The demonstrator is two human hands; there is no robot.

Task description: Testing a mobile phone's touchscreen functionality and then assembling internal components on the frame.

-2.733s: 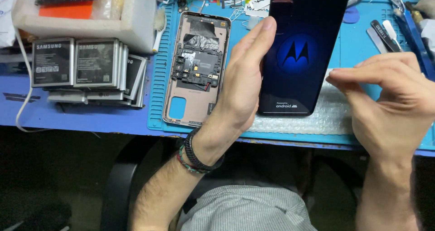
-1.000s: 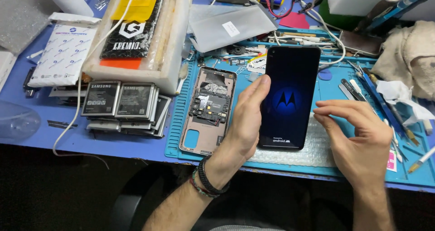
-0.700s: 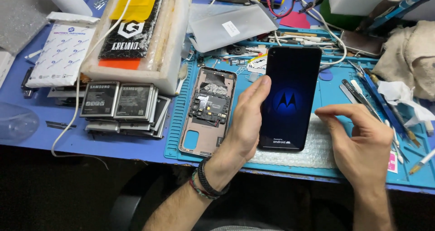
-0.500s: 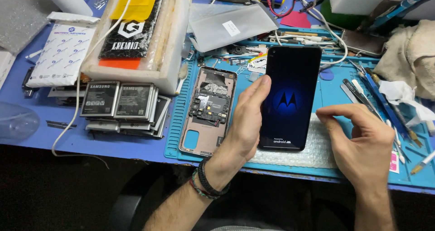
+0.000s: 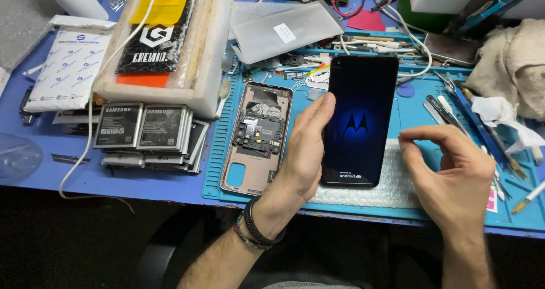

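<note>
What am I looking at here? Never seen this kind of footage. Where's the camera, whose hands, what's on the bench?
There is no machine here. One camera sits on a person's head and looks down at their own two bare hands over a workbench.

The left hand holds a black phone upright by its edge; its screen is lit with a blue start-up logo. The right hand hovers beside the phone, fingers curled, holding nothing that can be seen.

Under the hands lies a blue work mat with a piece of bubble wrap on it. Left of the held phone, an opened phone lies flat with its back off and its insides showing. Further left is a stack of batteries, and behind it a white tray of packaged parts. Tweezers and small tools lie to the right, near a crumpled cloth.
</note>
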